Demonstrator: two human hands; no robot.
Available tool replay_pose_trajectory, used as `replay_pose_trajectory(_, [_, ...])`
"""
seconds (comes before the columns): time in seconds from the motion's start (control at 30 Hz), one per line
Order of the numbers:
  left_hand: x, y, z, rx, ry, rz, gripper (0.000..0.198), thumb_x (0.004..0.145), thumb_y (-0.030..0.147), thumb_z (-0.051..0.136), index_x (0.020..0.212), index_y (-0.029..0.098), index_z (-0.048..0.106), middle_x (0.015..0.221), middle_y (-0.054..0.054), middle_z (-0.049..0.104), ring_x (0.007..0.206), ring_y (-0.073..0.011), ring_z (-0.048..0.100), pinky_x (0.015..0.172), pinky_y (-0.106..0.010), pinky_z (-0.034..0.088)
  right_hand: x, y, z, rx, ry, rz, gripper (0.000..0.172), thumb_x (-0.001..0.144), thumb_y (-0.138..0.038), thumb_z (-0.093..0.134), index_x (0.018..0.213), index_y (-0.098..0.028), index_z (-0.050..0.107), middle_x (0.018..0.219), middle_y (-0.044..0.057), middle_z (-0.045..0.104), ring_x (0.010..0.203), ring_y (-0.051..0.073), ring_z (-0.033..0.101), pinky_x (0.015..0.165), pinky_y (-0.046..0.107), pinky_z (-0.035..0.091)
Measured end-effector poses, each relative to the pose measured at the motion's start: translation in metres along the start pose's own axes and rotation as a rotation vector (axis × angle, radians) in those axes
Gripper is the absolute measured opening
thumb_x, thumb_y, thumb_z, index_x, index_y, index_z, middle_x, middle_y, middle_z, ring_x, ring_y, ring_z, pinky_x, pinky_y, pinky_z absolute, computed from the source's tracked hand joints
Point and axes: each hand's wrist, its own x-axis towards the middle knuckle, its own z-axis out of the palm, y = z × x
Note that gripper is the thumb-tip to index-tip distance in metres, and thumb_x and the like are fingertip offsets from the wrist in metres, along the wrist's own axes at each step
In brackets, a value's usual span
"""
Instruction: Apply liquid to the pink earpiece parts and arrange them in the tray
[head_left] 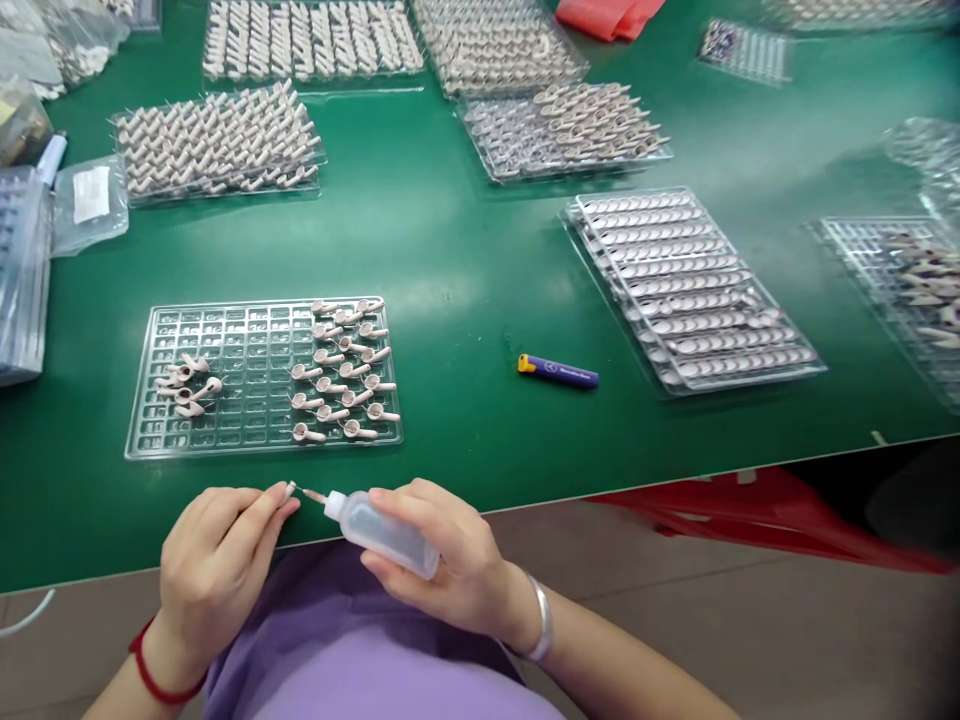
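Observation:
Between the thumb and fingers of my left hand (217,560) is a small white earbud housing (290,490), mostly covered by the fingertips. My right hand (457,560) is wrapped round a translucent squeeze bottle (386,535), tilted so its thin needle tip (311,495) points left, at or very near the end of the housing. Whether they touch, I cannot tell. Just beyond my hands lies a clear plastic tray (255,425). White earbud housings (330,385) with fine wires fill its right side in rows, and a loose pile of housings (187,385) sits at its left.
A purple and yellow lighter (559,371) lies right of the tray. Filled trays stand behind, including a tray of white parts (697,290) and a tray of stems (217,140). Clear bags (90,205) lie left. A red stool (750,520) is below the table's front edge.

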Motion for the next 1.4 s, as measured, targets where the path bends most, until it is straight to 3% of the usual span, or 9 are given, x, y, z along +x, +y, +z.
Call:
replay_pose_trajectory(0.33, [0.001, 0.000, 0.000, -0.009, 0.005, -0.017, 0.033, 0.076, 0.005, 0.074, 0.106, 0.018, 0.068, 0.080, -0.003, 0.069, 0.066, -0.0140, 0.062, 0.064, -0.028, 0.051, 0.000, -0.001, -0.003, 0.033, -0.006, 0.021, 0.046, 0.088, -0.023, 0.063, 0.132, -0.022, 0.048, 0.091, 0.006, 0.068, 0.073, 0.019, 0.063, 0.064, 0.032, 0.056])
replay_pose_trajectory(0.47, [-0.001, 0.006, -0.002, -0.103, 0.037, -0.122, 0.032, 0.076, 0.004, 0.073, 0.104, 0.020, 0.070, 0.085, -0.003, 0.071, 0.071, -0.0141, 0.065, 0.069, -0.027, 0.054, -0.001, -0.004, -0.006, 0.186, 0.055, 0.199, 0.043, 0.085, -0.023, 0.066, 0.125, -0.023, 0.051, 0.097, 0.006, 0.066, 0.074, 0.016, 0.064, 0.064, 0.027, 0.056])
replay_pose_trajectory(0.6, [-0.010, 0.027, -0.013, -0.368, -0.005, -0.470, 0.020, 0.082, 0.015, 0.069, 0.099, 0.026, 0.074, 0.092, -0.002, 0.076, 0.077, -0.0149, 0.070, 0.076, -0.024, 0.056, -0.001, -0.010, 0.001, 0.297, 0.073, 0.298, 0.047, 0.082, -0.017, 0.066, 0.125, -0.021, 0.050, 0.097, 0.006, 0.064, 0.080, 0.018, 0.064, 0.071, 0.029, 0.056])
replay_pose_trajectory(0.77, [-0.025, 0.050, -0.016, -0.956, -0.279, -1.157, 0.024, 0.074, 0.042, 0.076, 0.087, 0.022, 0.078, 0.083, -0.007, 0.077, 0.070, -0.0212, 0.071, 0.061, -0.025, 0.058, -0.002, -0.018, 0.021, 0.236, 0.036, 0.107, 0.036, 0.083, -0.009, 0.060, 0.116, -0.021, 0.054, 0.091, 0.006, 0.061, 0.079, 0.018, 0.061, 0.066, 0.029, 0.055])
replay_pose_trajectory(0.87, [-0.030, 0.055, -0.006, -1.203, -0.300, -1.471, 0.034, 0.062, 0.049, 0.083, 0.073, 0.018, 0.077, 0.069, -0.006, 0.072, 0.057, -0.0151, 0.062, 0.051, -0.021, 0.049, -0.007, -0.018, 0.029, 0.133, 0.034, 0.013, 0.028, 0.085, -0.007, 0.056, 0.110, -0.020, 0.055, 0.088, 0.007, 0.061, 0.075, 0.019, 0.059, 0.064, 0.030, 0.053])
replay_pose_trajectory(0.97, [-0.035, 0.056, 0.005, -1.352, -0.256, -1.678, 0.039, 0.052, 0.050, 0.088, 0.067, 0.017, 0.075, 0.059, -0.002, 0.064, 0.050, -0.0082, 0.050, 0.047, -0.017, 0.041, -0.010, -0.016, 0.032, 0.029, 0.000, -0.032, 0.021, 0.088, -0.008, 0.054, 0.106, -0.018, 0.056, 0.085, 0.007, 0.061, 0.073, 0.019, 0.056, 0.065, 0.033, 0.051])
replay_pose_trajectory(1.07, [-0.040, 0.056, 0.012, -1.374, -0.244, -1.739, 0.044, 0.049, 0.052, 0.089, 0.068, 0.015, 0.075, 0.055, 0.000, 0.059, 0.046, -0.0051, 0.042, 0.047, -0.017, 0.037, -0.011, -0.015, 0.032, -0.015, -0.026, -0.038, 0.020, 0.089, -0.008, 0.051, 0.106, -0.019, 0.057, 0.084, 0.007, 0.061, 0.073, 0.019, 0.056, 0.065, 0.033, 0.049])
replay_pose_trajectory(1.2, [-0.042, 0.056, 0.016, -1.387, -0.249, -1.705, 0.046, 0.050, 0.053, 0.088, 0.069, 0.014, 0.075, 0.056, -0.002, 0.061, 0.042, -0.0020, 0.031, 0.046, -0.018, 0.036, -0.011, -0.016, 0.031, -0.033, -0.021, -0.034, 0.022, 0.088, -0.006, 0.052, 0.106, -0.018, 0.057, 0.085, 0.006, 0.061, 0.073, 0.018, 0.056, 0.066, 0.032, 0.049])
replay_pose_trajectory(1.4, [-0.040, 0.057, 0.013, -1.383, -0.269, -1.682, 0.042, 0.055, 0.053, 0.086, 0.072, 0.015, 0.076, 0.053, -0.001, 0.059, 0.044, -0.0042, 0.035, 0.045, -0.018, 0.035, -0.012, -0.016, 0.032, -0.031, -0.027, -0.032, 0.023, 0.086, -0.004, 0.050, 0.104, -0.017, 0.057, 0.085, 0.007, 0.061, 0.073, 0.019, 0.055, 0.066, 0.033, 0.049])
